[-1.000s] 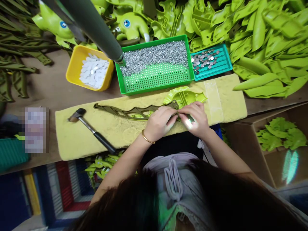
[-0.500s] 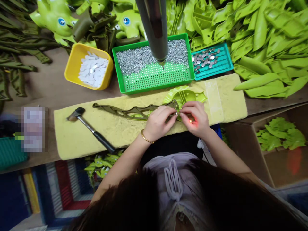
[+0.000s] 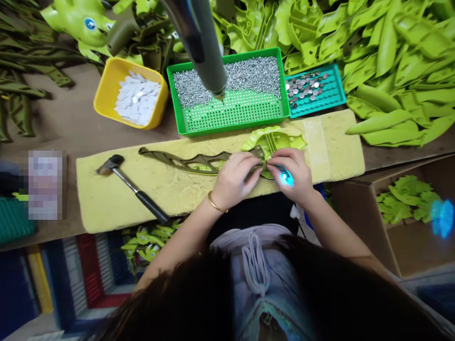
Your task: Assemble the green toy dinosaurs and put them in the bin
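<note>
A long olive-green toy blade part point(image 3: 185, 162) lies across a yellow foam pad point(image 3: 117, 194). Its right end sits over a lime-green shell point(image 3: 273, 138). My left hand point(image 3: 236, 177) pinches the olive part's right end, fingers closed on it. My right hand point(image 3: 291, 171) is closed over the same spot, and a blue light glows between its fingers. What it holds is hidden. A hanging powered screwdriver point(image 3: 201, 47) dangles above the green tray of screws point(image 3: 234, 94).
A hammer point(image 3: 133, 188) lies on the pad's left. Behind stand a yellow tub of white pieces point(image 3: 130, 99) and a teal tray of metal discs point(image 3: 313, 90). Lime-green parts point(image 3: 391, 61) heap at the back right. A cardboard box point(image 3: 408, 213) sits low right.
The hanging screwdriver has swung from the left to over the screw tray. The light in my right hand went from white to red to blue. Both hands stayed at the joint.
</note>
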Available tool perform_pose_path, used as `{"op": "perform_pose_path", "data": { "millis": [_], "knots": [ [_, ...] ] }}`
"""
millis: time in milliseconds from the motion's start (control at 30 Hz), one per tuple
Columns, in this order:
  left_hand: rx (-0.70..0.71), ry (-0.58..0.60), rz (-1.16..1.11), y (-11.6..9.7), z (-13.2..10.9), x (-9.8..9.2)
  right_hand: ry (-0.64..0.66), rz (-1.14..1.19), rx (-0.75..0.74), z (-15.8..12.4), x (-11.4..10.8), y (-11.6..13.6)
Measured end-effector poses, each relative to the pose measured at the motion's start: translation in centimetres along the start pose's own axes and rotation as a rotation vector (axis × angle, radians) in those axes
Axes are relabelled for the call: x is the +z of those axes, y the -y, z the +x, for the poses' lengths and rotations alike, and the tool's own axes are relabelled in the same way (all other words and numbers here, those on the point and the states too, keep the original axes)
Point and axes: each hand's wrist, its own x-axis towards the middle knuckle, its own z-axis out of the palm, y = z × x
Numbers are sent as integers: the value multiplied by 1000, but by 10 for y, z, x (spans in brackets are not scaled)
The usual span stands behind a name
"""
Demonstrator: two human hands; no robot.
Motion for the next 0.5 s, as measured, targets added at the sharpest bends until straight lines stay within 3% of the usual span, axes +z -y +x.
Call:
{"op": "perform_pose_path", "data": {
  "millis": [267,500],
  "knots": [
    [-114,93,89,2,-14,-1,142,-238,-30,3,-8,2],
    [-135,96,61,3,-16,2,197,-343,-19,8,-8,11]
  ]
}}
